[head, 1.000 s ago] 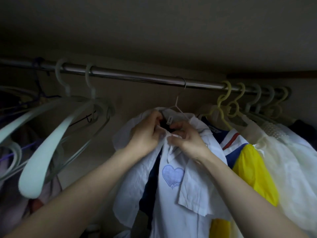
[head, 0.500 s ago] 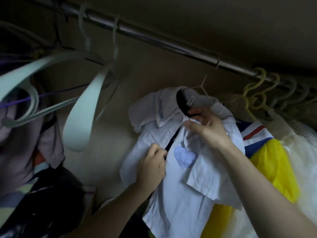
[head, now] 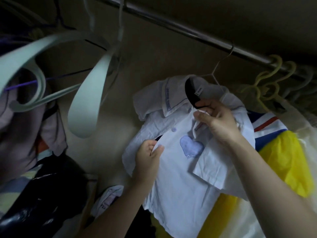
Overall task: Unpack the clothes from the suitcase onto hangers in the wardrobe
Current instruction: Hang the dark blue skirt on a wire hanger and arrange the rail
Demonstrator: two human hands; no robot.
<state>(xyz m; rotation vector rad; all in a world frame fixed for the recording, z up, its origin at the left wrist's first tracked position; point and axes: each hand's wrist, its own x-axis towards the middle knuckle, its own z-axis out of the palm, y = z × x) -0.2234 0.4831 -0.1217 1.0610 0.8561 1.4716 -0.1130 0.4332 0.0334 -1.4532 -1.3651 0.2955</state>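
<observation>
Straightening a small white shirt on its hanger at the wardrobe rail.

The white shirt [head: 185, 169] hangs from a thin wire hanger [head: 216, 70] hooked on the rail [head: 188, 32]. The right hand [head: 221, 124] pinches the placket just below the collar; the left hand [head: 148, 160] pinches the front edge lower down, beside the blue heart [head: 191, 148]. This looks like the buttoning or squaring-up step. Next, I judge, the button [head: 173, 129] just above the left fingers needs closing, then both hands release.

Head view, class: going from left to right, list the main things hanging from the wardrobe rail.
Pale green hangers → white shirt with a heart → yellow garment → yellow hangers
</observation>
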